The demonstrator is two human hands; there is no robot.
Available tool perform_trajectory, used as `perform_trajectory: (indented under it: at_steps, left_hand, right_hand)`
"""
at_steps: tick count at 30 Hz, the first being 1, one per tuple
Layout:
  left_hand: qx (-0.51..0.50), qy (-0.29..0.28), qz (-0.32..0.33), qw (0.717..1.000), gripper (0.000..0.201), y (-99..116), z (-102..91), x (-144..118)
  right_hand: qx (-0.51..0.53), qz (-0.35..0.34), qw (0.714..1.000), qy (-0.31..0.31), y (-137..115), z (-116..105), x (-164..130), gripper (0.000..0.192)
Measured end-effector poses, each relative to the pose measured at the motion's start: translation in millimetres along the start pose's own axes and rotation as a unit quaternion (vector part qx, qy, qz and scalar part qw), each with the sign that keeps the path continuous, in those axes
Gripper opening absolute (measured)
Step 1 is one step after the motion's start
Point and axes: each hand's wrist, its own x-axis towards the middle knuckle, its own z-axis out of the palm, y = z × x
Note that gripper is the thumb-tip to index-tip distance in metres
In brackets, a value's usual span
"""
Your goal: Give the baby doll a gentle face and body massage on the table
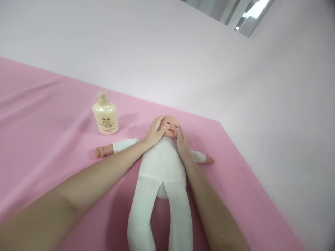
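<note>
Two bare forearms come in from the near edge and run away from the camera, one on each side of a baby doll (162,164). It lies on its back on a pink sheet (47,139), legs toward the camera and head at the far end. Its body, arms and legs are covered in white cloth, while the head and the small hands are bare plastic. Both doll arms are stretched out sideways, one to the left and one to the right, resting flat on the sheet.

At the doll's head, the left hand (155,131) lies against the left side of the face, fingers loosely spread and curved over the cheek and temple, the thumb toward the mouth. It presses or cups rather than grips. Opposite it, the right hand (181,141) touches the right cheek with its fingers extended and close together, also open and not clasping anything. The head sits between the two hands.

Farther off and to the left of the doll stands a cream-coloured pump bottle (105,115), upright on the sheet, well apart from both hands. Its label print is too small to read. Beyond the sheet's far edge rises a plain pale wall (167,52).
</note>
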Motion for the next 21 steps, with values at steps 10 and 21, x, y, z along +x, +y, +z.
perform_trajectory:
  at_steps: [10,21]
  left_hand:
    - [0.006,-0.002,-0.001,1.000,0.053,0.7,-2.6,-0.2]
    - [0.008,-0.006,0.005,1.000,0.055,0.0,-2.9,0.4]
  right_hand:
    - [-0.016,0.027,0.999,0.019,7.4,0.2,3.1,0.077]
    - [-0.002,0.008,1.000,0.009,7.4,1.2,3.4,0.075]
